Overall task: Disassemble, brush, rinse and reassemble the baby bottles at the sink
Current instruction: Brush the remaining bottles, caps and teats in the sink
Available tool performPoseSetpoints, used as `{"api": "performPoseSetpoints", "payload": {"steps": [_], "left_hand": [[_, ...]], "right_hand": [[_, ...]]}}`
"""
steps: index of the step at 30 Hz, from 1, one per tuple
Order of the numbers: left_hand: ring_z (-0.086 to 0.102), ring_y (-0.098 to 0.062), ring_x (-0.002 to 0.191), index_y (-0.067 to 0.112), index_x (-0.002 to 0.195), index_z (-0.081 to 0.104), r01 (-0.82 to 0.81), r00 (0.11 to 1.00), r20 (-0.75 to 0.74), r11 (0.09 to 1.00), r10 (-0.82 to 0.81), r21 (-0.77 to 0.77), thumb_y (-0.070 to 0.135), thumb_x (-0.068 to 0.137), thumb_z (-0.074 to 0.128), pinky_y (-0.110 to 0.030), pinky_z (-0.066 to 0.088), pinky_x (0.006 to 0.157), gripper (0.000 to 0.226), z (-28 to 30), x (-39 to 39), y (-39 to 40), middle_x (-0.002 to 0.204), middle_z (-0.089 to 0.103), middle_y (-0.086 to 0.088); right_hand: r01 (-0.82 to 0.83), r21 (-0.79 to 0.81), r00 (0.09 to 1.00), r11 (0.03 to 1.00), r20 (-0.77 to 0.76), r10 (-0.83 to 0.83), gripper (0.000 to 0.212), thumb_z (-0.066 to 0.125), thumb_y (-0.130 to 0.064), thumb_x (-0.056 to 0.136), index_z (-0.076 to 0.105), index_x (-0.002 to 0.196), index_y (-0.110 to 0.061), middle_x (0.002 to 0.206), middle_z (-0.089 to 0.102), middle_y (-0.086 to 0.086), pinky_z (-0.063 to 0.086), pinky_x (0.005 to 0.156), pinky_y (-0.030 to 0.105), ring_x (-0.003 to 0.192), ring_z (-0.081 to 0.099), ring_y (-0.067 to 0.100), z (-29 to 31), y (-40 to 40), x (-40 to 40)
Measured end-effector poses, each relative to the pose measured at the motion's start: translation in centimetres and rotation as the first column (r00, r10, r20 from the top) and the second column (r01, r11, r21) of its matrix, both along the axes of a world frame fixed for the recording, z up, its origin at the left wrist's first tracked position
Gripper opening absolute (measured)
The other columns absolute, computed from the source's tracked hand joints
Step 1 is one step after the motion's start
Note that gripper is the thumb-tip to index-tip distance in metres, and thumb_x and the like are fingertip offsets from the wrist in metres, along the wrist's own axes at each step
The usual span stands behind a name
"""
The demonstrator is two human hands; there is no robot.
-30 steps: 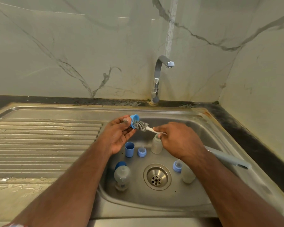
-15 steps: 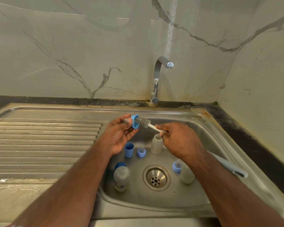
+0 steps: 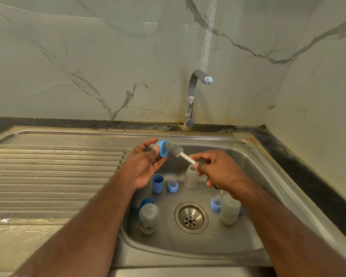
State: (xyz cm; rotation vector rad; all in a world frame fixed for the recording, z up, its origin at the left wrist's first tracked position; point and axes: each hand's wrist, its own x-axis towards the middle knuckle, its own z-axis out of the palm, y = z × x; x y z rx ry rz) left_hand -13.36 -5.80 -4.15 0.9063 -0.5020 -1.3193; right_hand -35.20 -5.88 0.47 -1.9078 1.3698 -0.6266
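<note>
Bottle collar [image 3: 162,148] – blue screw ring w/ clear nipple still in it – sits in the left hand [image 3: 143,165], pinched between thumb and fingertips above the back-left part of the basin. Right hand [image 3: 216,170] pinches the white stem of a small grey nipple brush [image 3: 175,148]; its bristle head touches the ring's open side, stem slanting down-right toward the fingers. Both hands are closed on what they hold.

Down in the steel sink [image 3: 254,156]: a blue cap [image 3: 157,182] standing upright, a second blue collar [image 3: 172,186] just beside it, then an open cloudy bottle [image 3: 190,177] upright near the right hand. Front left of the drain [image 3: 191,216] – a bottle w/ blue cap [image 3: 148,214], seen from above. Right of the drain, another bare bottle [image 3: 230,210] w/ a third collar and nipple [image 3: 216,203] touching its left side.

Faucet [image 3: 192,96] at the back, spout over the basin. Ribbed drainboard [image 3: 54,172] to the left, wet near its front edge.
</note>
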Motion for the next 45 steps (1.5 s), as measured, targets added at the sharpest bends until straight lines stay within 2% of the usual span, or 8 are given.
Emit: {"api": "performPoseSetpoints", "payload": {"steps": [8, 17, 23, 26, 34, 39, 43, 45], "left_hand": [[0.072, -0.030, 0.110, 0.009, 0.137, 0.057, 0.017, 0.997, -0.069, 0.999, -0.020, -0.035, -0.001, 0.100, 0.053, -0.039, 0.062, 0.088, 0.039, 0.1, -0.1, 0.0, 0.129, 0.067, -0.020], [0.068, -0.031, 0.117, 0.007, 0.135, 0.057, 0.053, 0.998, 0.027, 0.998, -0.053, -0.020, 0.000, 0.101, 0.053, -0.040, 0.058, 0.095, 0.036, 0.1, -0.8, 0.3, 0.131, 0.066, -0.019], [0.073, -0.029, 0.108, 0.006, 0.136, 0.056, -0.035, 0.998, -0.059, 0.998, 0.033, -0.044, 0.001, 0.101, 0.054, -0.036, 0.063, 0.085, 0.035, 0.1, -0.4, -0.1, 0.127, 0.068, -0.020], [0.073, -0.028, 0.108, 0.006, 0.135, 0.056, -0.007, 1.000, -0.015, 1.000, 0.006, -0.031, 0.002, 0.101, 0.053, -0.036, 0.062, 0.087, 0.035, 0.0, -0.7, 0.0, 0.126, 0.068, -0.019], [0.073, -0.026, 0.103, 0.005, 0.132, 0.059, 0.030, 1.000, 0.003, 0.999, -0.030, -0.028, 0.007, 0.103, 0.052, -0.034, 0.063, 0.085, 0.031, 0.0, -0.1, 0.0, 0.123, 0.070, -0.021], [0.073, -0.026, 0.106, 0.003, 0.130, 0.060, 0.061, 0.998, 0.001, 0.998, -0.061, -0.030, 0.008, 0.104, 0.051, -0.034, 0.063, 0.085, 0.028, 0.0, -0.3, -0.1, 0.120, 0.072, -0.019], [0.070, -0.033, 0.108, 0.004, 0.126, 0.064, 0.099, 0.993, 0.066, 0.995, -0.097, -0.020, 0.012, 0.105, 0.051, -0.040, 0.062, 0.086, 0.026, -0.2, -0.5, -0.1, 0.123, 0.069, -0.025], [0.072, -0.031, 0.106, 0.002, 0.127, 0.062, 0.058, 0.998, -0.009, 0.998, -0.058, -0.028, 0.009, 0.103, 0.052, -0.037, 0.063, 0.084, 0.027, -0.1, -0.3, -0.2, 0.120, 0.070, -0.023]], "right_hand": [[0.069, 0.187, 0.962, 0.980, 0.248, -0.115, 0.030, 0.054, -0.014, 0.101, 0.066, 0.125, -0.028, 0.085, 0.068, 0.008, 0.035, 0.040, 0.022, 0.046, 0.049, 0.012, 0.0, 0.3, 0.4], [0.037, 0.277, 0.958, 0.960, 0.263, -0.113, 0.026, 0.047, -0.017, 0.105, 0.060, 0.126, -0.023, 0.082, 0.064, 0.010, 0.037, 0.039, 0.022, 0.044, 0.050, 0.012, -0.5, 0.7, 1.2], [0.014, 0.291, 0.954, 0.957, 0.282, -0.100, 0.023, 0.048, -0.016, 0.104, 0.062, 0.120, -0.024, 0.082, 0.064, 0.010, 0.037, 0.038, 0.021, 0.045, 0.049, 0.012, 0.0, 0.7, 0.7], [-0.013, 0.339, 0.961, 0.941, 0.264, -0.082, 0.022, 0.048, -0.016, 0.104, 0.063, 0.118, -0.025, 0.081, 0.063, 0.010, 0.037, 0.040, 0.022, 0.044, 0.050, 0.013, -0.4, 0.9, 1.0], [-0.085, 0.161, 0.986, 0.983, 0.157, 0.059, 0.033, 0.056, -0.017, 0.101, 0.064, 0.129, -0.032, 0.079, 0.067, 0.005, 0.038, 0.040, 0.022, 0.045, 0.050, 0.011, -0.1, 0.9, 0.5], [-0.015, 0.197, 0.976, 0.980, 0.217, -0.028, 0.029, 0.054, -0.017, 0.102, 0.065, 0.126, -0.029, 0.078, 0.066, 0.005, 0.036, 0.039, 0.022, 0.045, 0.049, 0.012, -0.1, 0.9, 0.6], [-0.215, 0.167, 0.965, 0.962, 0.190, 0.183, 0.029, 0.063, -0.016, 0.097, 0.070, 0.119, -0.035, 0.075, 0.069, 0.002, 0.038, 0.043, 0.023, 0.048, 0.051, 0.013, 0.4, 1.8, 1.1], [-0.173, 0.171, 0.965, 0.970, 0.225, 0.133, 0.027, 0.063, -0.016, 0.097, 0.070, 0.116, -0.034, 0.075, 0.069, 0.004, 0.037, 0.043, 0.024, 0.048, 0.050, 0.013, 0.5, 1.4, 0.8]]}}
